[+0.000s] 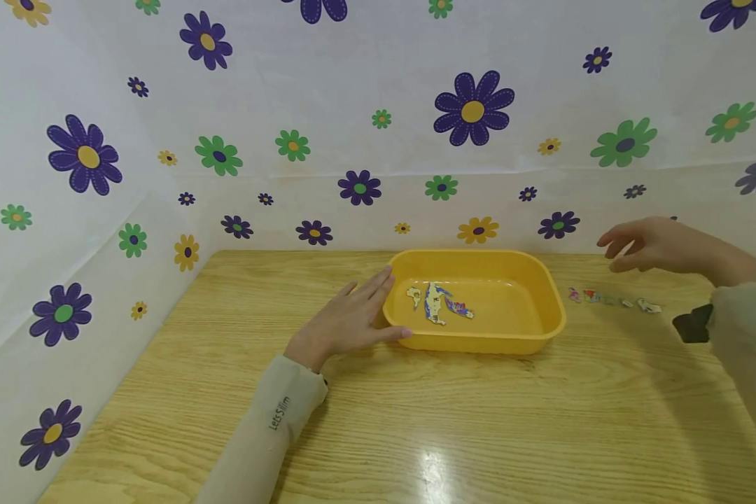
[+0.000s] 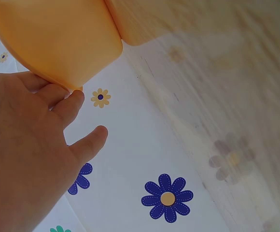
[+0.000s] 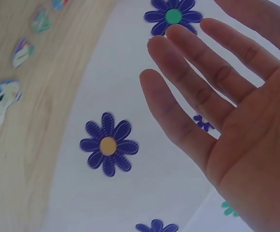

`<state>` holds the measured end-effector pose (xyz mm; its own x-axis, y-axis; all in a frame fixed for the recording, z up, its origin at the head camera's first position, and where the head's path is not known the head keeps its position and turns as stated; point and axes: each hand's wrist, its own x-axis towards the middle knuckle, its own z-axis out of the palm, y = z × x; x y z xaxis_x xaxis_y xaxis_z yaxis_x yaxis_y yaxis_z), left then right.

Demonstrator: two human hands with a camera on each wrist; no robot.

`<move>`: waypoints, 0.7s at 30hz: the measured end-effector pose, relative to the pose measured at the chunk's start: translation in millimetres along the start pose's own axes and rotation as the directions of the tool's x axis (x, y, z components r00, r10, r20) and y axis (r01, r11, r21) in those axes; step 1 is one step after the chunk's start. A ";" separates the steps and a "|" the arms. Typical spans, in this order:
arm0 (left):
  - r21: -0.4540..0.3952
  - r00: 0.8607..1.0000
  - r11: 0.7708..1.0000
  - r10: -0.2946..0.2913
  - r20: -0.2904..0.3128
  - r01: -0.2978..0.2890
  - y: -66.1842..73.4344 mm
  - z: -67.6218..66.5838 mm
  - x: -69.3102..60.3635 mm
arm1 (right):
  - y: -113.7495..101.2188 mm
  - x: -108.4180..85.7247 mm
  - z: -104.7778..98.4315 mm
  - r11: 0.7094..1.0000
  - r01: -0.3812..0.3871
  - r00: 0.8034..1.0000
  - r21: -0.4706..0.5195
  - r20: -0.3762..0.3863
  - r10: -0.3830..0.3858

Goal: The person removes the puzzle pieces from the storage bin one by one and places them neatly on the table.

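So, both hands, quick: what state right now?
Left hand: open, fingers touching the yellow plastic tub.
Right hand: open, holding nothing.

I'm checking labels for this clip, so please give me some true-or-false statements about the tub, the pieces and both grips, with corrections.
1. The left grip touches the tub. True.
2. The tub is blue. False: it is yellow.
3. Pieces lie inside the tub. True.
4. The right grip is empty. True.
5. Every piece is inside the tub. False: a row of loose pieces lies on the table, to the tub's right in the head view.
6. The right grip is pressed flat on the table. False: it is raised above it.
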<state>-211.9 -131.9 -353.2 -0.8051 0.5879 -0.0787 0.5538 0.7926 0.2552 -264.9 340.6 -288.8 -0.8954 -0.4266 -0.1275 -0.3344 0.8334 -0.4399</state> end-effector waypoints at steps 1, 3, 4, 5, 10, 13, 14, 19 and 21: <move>0.002 1.000 1.000 -0.001 0.000 0.001 -0.1 0.1 0.0 | -2.9 1.7 -0.3 1.000 0.013 1.000 0.006 0.000 -0.013; 0.004 1.000 1.000 0.000 0.000 0.000 -0.4 0.4 0.0 | -9.8 5.2 -0.3 1.000 0.024 1.000 0.005 -0.010 -0.024; 0.004 1.000 1.000 0.001 -0.002 -0.001 -0.3 0.3 -0.1 | -12.8 6.6 -0.5 0.999 0.036 0.999 0.008 -0.014 -0.036; 0.003 1.000 1.000 0.001 -0.003 -0.001 -0.2 0.2 -0.2 | -15.9 8.1 -0.4 0.999 0.047 0.999 0.008 -0.020 -0.047; -0.003 1.000 1.000 -0.002 0.000 0.002 -0.2 0.3 0.3 | -32.9 16.0 1.1 0.995 0.094 0.994 -0.023 -0.051 -0.096; -0.003 1.000 1.000 -0.004 0.004 0.004 -0.7 1.0 1.1 | -41.8 20.9 2.9 0.993 0.117 0.992 -0.027 -0.050 -0.119; -0.005 1.000 1.000 -0.004 0.004 0.004 -0.7 1.0 1.1 | -44.2 22.7 3.6 0.992 0.123 0.991 -0.021 -0.046 -0.124; -0.019 1.000 1.000 -0.006 0.002 0.007 -0.3 0.8 0.8 | -56.4 31.3 7.8 0.990 0.142 0.989 0.007 -0.028 -0.142; -0.018 1.000 1.000 -0.004 -0.001 0.004 -0.8 1.3 0.7 | -61.3 34.5 9.9 0.988 0.152 0.988 0.020 -0.021 -0.151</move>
<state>-212.6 -131.9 -354.7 -0.8077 0.5843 -0.0786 0.5464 0.7920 0.2724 -272.5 271.3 -275.1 -0.8406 -0.5401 -0.0405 -0.4604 0.7519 -0.4718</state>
